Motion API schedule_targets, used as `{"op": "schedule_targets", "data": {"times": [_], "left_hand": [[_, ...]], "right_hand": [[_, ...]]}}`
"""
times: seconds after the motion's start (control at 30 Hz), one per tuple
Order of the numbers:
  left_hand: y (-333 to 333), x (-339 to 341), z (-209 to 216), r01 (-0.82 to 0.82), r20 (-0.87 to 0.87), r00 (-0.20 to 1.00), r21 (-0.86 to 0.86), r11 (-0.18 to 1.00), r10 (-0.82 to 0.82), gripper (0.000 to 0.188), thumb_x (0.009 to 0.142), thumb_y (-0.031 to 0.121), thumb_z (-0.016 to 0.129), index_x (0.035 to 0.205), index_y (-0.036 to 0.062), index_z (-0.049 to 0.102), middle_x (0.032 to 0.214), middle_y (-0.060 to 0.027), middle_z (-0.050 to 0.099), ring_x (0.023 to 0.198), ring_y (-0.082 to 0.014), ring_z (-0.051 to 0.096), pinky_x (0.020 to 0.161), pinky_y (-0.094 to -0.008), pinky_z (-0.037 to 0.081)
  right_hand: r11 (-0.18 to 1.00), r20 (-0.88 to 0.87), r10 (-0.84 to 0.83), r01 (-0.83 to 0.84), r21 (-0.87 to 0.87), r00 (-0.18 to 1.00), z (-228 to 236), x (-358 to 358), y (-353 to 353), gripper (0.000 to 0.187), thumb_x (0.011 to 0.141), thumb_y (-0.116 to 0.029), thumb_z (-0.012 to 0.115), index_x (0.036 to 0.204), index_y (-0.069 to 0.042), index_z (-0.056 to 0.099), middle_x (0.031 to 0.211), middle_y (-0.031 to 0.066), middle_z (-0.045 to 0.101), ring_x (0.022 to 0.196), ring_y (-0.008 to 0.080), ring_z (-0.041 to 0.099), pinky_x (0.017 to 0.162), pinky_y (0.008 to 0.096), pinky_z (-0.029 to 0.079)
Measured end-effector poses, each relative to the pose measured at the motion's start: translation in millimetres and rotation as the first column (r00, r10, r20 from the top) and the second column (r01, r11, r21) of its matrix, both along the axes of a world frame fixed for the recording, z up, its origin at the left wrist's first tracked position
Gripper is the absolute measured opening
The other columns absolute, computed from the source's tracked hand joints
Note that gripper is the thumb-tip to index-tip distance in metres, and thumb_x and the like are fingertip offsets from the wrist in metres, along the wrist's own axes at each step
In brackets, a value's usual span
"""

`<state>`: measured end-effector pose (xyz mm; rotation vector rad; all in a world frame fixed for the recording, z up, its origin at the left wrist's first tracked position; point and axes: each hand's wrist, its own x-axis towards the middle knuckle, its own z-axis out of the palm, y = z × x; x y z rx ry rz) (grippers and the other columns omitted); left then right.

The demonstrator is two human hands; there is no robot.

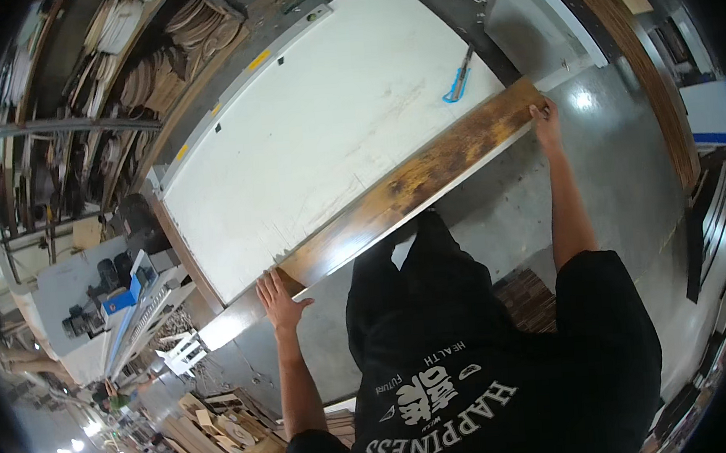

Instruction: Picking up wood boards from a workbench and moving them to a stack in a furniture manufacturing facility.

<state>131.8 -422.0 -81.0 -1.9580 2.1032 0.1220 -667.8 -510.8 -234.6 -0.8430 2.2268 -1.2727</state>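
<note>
A long, glossy brown wooden board (411, 185) with dark mottled grain lies along the near edge of a white-topped workbench (315, 137). My left hand (281, 304) rests at the board's left end, its fingers laid over the edge and its thumb held apart. At the other end, my right hand (546, 123) grips the board's near corner, thumb on top and part of the fingers hidden. A blue utility knife (457, 83) lies on the bench beyond the board, not far from my right hand.
A long aluminium spirit level (260, 60) runs along the bench's far edge. Shelves (100, 76) packed with wood offcuts stand at the upper left. Machinery (103, 299) is at the left, with stacked wood pieces (226, 430) at the lower left. Long brown panels (647, 80) stand at the right.
</note>
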Motion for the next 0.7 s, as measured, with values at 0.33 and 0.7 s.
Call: {"op": "schedule_targets", "data": {"times": [0.33,0.7], "left_hand": [[-28.6,37.7,-2.7,-0.018,-0.23,0.971,0.204,0.979,0.066,0.09,0.063,0.028,0.093,0.14,0.0067,0.052,0.14,-0.0171,0.053,0.135,-0.0379,0.048,0.117,-0.0486,0.041],[-5.2,71.2,-54.0,0.017,-0.404,0.914,-0.023,1.0,-0.025,0.116,0.052,0.056,0.093,0.146,0.0071,0.046,0.142,-0.0181,0.054,0.142,-0.0391,0.043,0.127,-0.0548,0.022]], "right_hand": [[0.868,-0.555,0.326,-0.011,0.496,0.765,29.4,-19.8,2.0,0.077,0.101,-0.062,0.054,0.155,-0.008,0.047,0.162,0.0244,0.041,0.149,0.0398,0.039,0.122,0.0496,0.034],[0.154,-0.462,0.884,-0.883,0.444,-0.079,160.6,493.1,21.0,0.109,0.069,-0.039,0.093,0.156,0.0,0.04,0.16,0.0256,0.041,0.151,0.0449,0.033,0.126,0.056,0.023]]}}
